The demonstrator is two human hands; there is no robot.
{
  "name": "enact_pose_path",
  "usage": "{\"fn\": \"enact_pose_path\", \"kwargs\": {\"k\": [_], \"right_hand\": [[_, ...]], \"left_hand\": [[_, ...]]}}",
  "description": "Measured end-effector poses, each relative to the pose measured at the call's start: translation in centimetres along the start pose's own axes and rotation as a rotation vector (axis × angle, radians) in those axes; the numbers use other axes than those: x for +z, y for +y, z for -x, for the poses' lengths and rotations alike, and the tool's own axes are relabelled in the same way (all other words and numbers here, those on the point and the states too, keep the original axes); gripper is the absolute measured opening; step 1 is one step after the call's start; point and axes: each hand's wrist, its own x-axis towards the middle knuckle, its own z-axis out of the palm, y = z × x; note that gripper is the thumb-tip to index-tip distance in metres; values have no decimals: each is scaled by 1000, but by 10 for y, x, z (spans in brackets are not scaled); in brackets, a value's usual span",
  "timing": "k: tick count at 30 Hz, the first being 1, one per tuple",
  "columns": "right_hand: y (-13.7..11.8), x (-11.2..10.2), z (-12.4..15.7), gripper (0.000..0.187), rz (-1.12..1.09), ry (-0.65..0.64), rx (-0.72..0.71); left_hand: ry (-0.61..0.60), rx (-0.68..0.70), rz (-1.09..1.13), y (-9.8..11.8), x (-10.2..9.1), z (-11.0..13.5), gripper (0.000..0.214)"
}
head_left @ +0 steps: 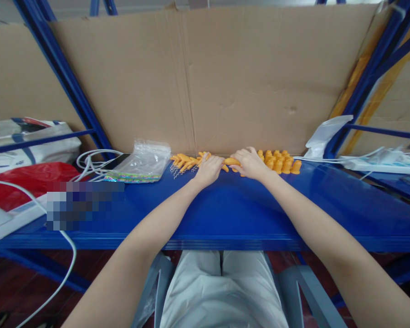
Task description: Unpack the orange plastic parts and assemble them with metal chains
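Toward the back of the blue table, my left hand has its fingers curled in among small orange pieces; what they grip is partly hidden. My right hand is closed at the fingertips on an orange piece in the gap between both hands. Left of my left hand lies a pile of orange-handled corkscrews with wavy silver metal ends. Beside my right hand stand several upright orange sleeve-like pieces in rows.
A clear plastic bag with a colourful edge lies left of the pile, near coiled white cables. A red bag is farther left. Cardboard walls the back between blue posts. White plastic sits at right.
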Motion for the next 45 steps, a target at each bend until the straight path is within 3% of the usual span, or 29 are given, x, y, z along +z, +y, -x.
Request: {"fn": "enact_pose_path", "kwargs": {"k": [6,13,22,27,35,45], "right_hand": [[-2,0,-1,29,-48,-59,16],[-1,2,-3,24,-21,14,11],[-4,-2,-6,25,-17,-29,13],[-5,-11,-6,26,-25,-93,17],[-13,-21,-5,24,-48,-282,68],[-22,-16,-6,22,68,-220,45]], "left_hand": [[-30,58,-20,-2,-1,-1,20],[-59,85,-6,-2,-3,-5,18],[-158,44,102,-5,-4,-9,20],[-186,49,87,-5,-8,-8,23],[-193,215,-29,12,-18,-12,26],[-216,156,20,8,-23,-16,25]]}}
